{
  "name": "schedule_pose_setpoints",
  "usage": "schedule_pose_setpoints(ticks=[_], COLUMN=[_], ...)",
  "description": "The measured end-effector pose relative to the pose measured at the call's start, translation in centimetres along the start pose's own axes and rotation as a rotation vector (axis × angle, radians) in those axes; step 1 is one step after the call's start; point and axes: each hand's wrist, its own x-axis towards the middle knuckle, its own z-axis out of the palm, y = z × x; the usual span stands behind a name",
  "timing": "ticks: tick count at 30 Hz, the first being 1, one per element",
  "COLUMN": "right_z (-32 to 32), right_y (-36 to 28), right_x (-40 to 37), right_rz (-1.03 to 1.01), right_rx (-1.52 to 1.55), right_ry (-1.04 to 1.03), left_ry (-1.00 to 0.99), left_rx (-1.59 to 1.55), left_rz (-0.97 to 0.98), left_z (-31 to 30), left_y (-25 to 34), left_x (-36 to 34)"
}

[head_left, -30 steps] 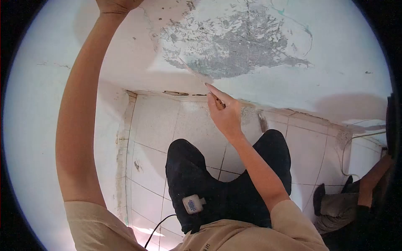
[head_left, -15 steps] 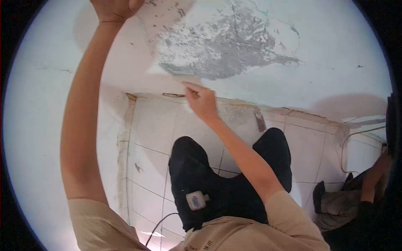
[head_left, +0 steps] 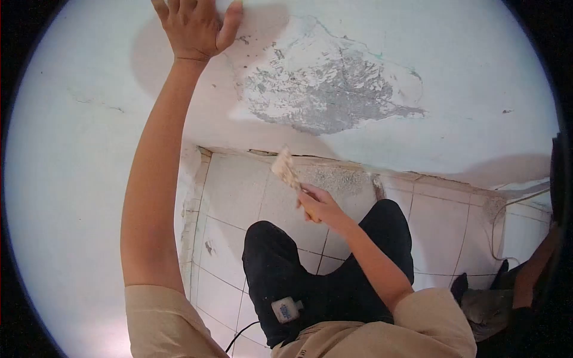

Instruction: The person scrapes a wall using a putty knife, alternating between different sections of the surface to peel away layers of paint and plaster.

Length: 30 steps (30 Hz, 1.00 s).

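The smooth white wall [head_left: 465, 107] bears a jagged, flaky grey patch [head_left: 346, 95]. Below lies square-tiled floor [head_left: 436, 232]. The left hand [head_left: 194, 27] presses open on plaster; the right [head_left: 319, 206] grips a blurred, pale-bladed scraper [head_left: 286, 169] above the gritty tiles.

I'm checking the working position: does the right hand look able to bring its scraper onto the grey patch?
Probably yes: the right hand holds the scraper below the grey patch on the wall, with nothing visible in between, and the left hand is to the patch's left.
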Motion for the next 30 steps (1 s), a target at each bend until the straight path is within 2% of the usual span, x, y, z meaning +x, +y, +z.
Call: schedule_pose_setpoints(ticks=[4,6,8,12,13,14,15,16,17,18,19,20,21,22,24,25,27,28,29,30], right_z=[-2.9,-4.0,-4.8,-4.2,-3.5,-2.5,-2.1,-2.1,-2.3,-2.3,-1.9,-1.7,-1.7,-1.7,-1.7,-2.0,-2.5,-2.8,-2.7,-2.4], right_y=[0.3,-1.5,-4.2,-8.6,-9.8,-11.0,-11.6,-11.6,-11.3,-11.0,-11.2,-10.9,-10.5,-10.1,-9.1,-9.0,-7.9,-7.7,-7.4,-7.3], right_x=[-2.6,-3.2,-3.0,-0.6,-0.4,-0.4,0.0,0.8,1.9,2.9,3.1,3.4,3.6,3.7,2.7,2.4,2.0,2.2,2.2,2.0], right_rz=[0.11,0.074,0.053,-0.521,-0.517,-0.397,-0.28,-0.27,-0.357,-0.446,-0.341,-0.331,-0.473,-0.617,-0.815,-0.848,-0.834,-0.851,-0.865,-0.851], right_rx=[-0.076,-0.179,-0.293,-0.877,-0.888,-0.811,-0.73,-0.736,-0.949,-1.159,-1.181,-1.188,-1.174,-1.153,-1.169,-1.111,-1.043,-0.865,-0.684,-0.697], right_ry=[-0.052,-0.061,-0.069,-0.052,-0.037,-0.129,-0.217,-0.206,-0.209,-0.213,-0.129,-0.128,0.026,0.177,0.38,0.447,0.509,0.468,0.428,0.413], left_ry=[0.005,0.016,-0.056,0.034,0.028,0.017,0.211,0.182,0.152,0.155,0.224,0.296,0.373,0.451,0.657,0.792,0.607,0.487,0.471,0.42], left_rx=[0.014,0.011,-0.02,-0.055,-0.051,-0.053,0.099,-0.012,-0.122,-0.129,-0.161,-0.184,-0.202,-0.216,-0.288,-0.365,-0.45,-0.533,-0.64,-0.769], left_rz=[0.011,0.005,-0.06,-0.033,-0.051,-0.07,-0.006,-0.027,-0.047,-0.054,-0.235,-0.418,-0.6,-0.782,-1.135,-1.234,-1.427,-1.428,-1.401,-1.586], left_z=[-0.1,-0.2,-0.7,-0.1,-0.2,-0.2,1.6,1.3,1.0,0.1,-6.4,-8.6,-12.2,-12.8,-13.2,-13.0,-12.9,-12.5,-12.4,-12.4], left_y=[-0.1,0.0,0.4,0.1,0.3,0.6,-0.3,-2.7,-4.8,-2.9,1.3,-0.4,2.3,3.6,4.1,7.2,10.8,12.0,13.7,14.8], left_x=[0.1,0.2,0.2,0.2,0.2,0.0,0.0,-1.6,-3.4,-3.5,-3.7,-6.1,-5.9,-5.7,-12.5,-12.6,-15.5,-18.1,-19.8,-20.2])
